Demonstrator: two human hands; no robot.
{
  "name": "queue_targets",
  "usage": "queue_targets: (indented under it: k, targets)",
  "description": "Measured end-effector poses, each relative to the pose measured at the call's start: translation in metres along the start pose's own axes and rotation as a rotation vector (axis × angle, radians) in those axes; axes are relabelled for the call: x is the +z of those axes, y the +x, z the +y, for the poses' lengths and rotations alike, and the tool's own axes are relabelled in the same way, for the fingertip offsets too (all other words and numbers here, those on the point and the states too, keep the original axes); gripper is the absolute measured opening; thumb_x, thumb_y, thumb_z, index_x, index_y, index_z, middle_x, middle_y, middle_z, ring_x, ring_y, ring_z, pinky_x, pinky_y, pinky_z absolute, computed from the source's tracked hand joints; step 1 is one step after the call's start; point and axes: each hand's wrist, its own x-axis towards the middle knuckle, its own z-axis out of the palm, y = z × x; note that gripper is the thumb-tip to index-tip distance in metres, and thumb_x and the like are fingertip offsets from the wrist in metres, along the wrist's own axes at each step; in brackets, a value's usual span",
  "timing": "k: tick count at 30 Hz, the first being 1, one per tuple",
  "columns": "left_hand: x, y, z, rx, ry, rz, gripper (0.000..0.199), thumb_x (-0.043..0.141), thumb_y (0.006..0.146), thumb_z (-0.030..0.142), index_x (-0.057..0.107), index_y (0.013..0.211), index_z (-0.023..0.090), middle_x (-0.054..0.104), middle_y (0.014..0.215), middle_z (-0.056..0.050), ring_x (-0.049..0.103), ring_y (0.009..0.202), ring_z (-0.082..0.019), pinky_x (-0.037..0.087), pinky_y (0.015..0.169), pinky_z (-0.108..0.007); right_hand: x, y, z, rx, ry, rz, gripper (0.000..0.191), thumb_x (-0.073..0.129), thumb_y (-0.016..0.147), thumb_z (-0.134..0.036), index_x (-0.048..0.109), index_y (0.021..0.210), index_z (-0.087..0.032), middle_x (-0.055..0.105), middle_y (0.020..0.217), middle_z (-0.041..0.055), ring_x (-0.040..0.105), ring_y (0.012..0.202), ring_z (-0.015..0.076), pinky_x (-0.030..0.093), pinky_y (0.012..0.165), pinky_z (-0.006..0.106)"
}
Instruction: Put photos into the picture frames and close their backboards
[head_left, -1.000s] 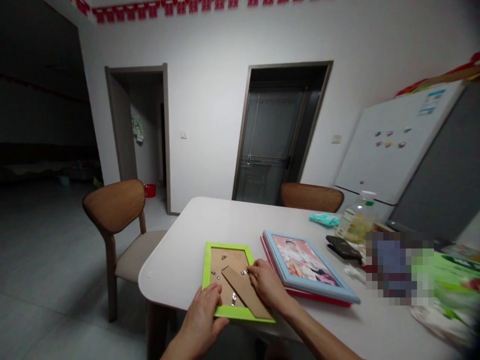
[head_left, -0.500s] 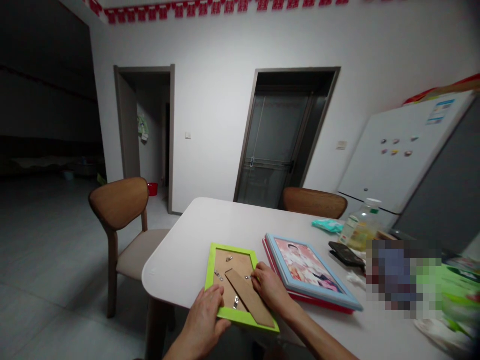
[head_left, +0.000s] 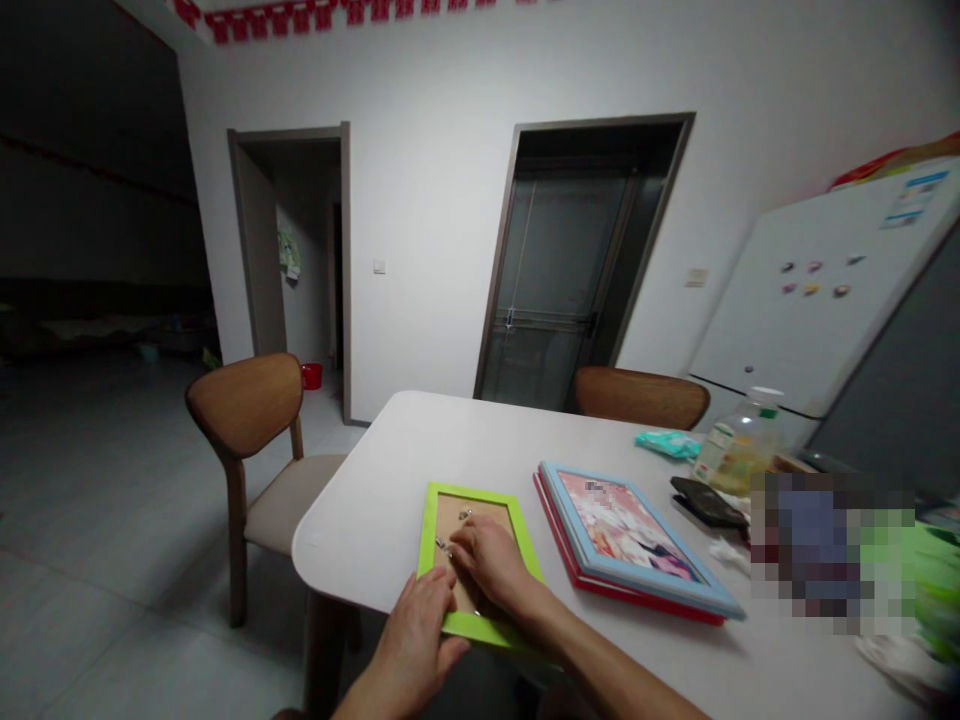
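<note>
A green picture frame [head_left: 433,530] lies back side up at the near edge of the white table, its brown backing board [head_left: 480,507] fitted with small metal clips. My left hand [head_left: 420,630] grips the frame's lower left corner, fingers on top and thumb at the edge. Over the middle of the backing, my right hand [head_left: 487,562] has its fingers pinched together near a metal clip [head_left: 444,547]; what they hold, if anything, is hidden. My right hand and forearm cover most of the stand leg.
Right of the green frame, a light blue photo frame [head_left: 637,590] rests on a red one [head_left: 555,530]. Beyond are a black phone [head_left: 709,503], a teal packet [head_left: 667,444] and a bottle [head_left: 739,450]. Wooden chairs stand at left [head_left: 251,410] and behind the table [head_left: 641,397].
My right hand has moved left and up, from the right side of the frame to the middle of the backing. My left hand keeps its hold; the view has shifted slightly.
</note>
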Motion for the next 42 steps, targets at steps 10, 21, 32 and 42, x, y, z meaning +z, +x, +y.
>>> queue_targets:
  k: [10,21,32,42]
  targets:
    - [-0.001,0.0,0.001,0.008,-0.022,0.005,0.058,0.062,0.063,0.012,0.04,0.116,0.012,0.045,0.122,-0.014,0.038,0.115,-0.024,0.027,0.098,-0.046,0.014,0.012,-0.008,-0.097,-0.018,-0.056,0.026,0.043,0.072,-0.013,0.061,0.053,-0.015,0.055,0.06,0.0026,0.046,0.064,0.0116,0.031,0.064,0.021]
    - [0.006,-0.006,-0.003,0.086,0.021,0.053,0.057,0.058,0.064,0.012,0.037,0.118,0.013,0.045,0.121,-0.015,0.038,0.115,-0.026,0.029,0.096,-0.049,0.017,0.034,0.032,0.154,0.056,0.026,0.02,0.045,0.073,-0.023,0.064,0.071,-0.018,0.064,0.072,0.0034,0.054,0.066,0.012,0.032,0.06,0.02]
    - [0.007,-0.012,0.003,0.051,0.053,0.015,0.057,0.056,0.062,0.014,0.039,0.116,0.006,0.047,0.12,-0.018,0.04,0.113,-0.027,0.031,0.095,-0.048,0.032,0.078,0.059,0.424,0.028,-0.02,0.015,0.06,0.062,-0.028,0.061,0.068,-0.015,0.063,0.07,0.0045,0.054,0.064,0.0133,0.033,0.055,0.022]
    - [0.005,-0.006,0.005,0.065,0.122,-0.081,0.054,0.058,0.062,0.02,0.043,0.114,0.012,0.042,0.124,-0.016,0.035,0.116,-0.028,0.027,0.095,-0.05,0.019,0.065,0.05,0.458,0.198,0.127,0.02,0.05,0.07,-0.035,0.057,0.068,-0.016,0.063,0.068,0.0056,0.054,0.065,0.0139,0.034,0.057,0.022]
